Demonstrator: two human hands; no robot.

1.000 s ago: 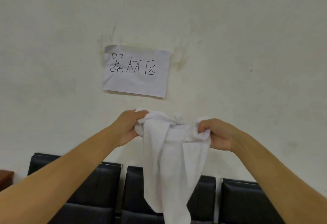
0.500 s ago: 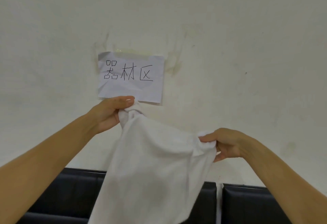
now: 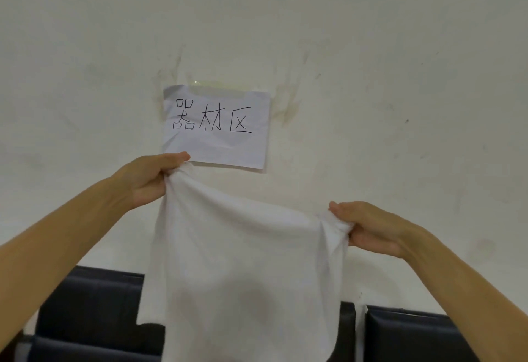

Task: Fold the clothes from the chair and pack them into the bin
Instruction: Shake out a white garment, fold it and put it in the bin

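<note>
The plain white cloth garment (image 3: 243, 261) shows no print. Behind it, black padded leather chairs (image 3: 94, 310) line an off-white, smudged wall (image 3: 371, 47). A white paper sign (image 3: 217, 127) bears black handwritten characters.

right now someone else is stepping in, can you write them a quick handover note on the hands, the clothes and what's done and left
Left hand: grips one top corner of the white garment, held high, just under the paper sign.
Right hand: grips the other top corner, lower down.
The garment hangs spread between both hands, in the air in front of the black chairs.
Done: picked up and opened out.
Left: fold it and pack it. The bin is not in view.
</note>
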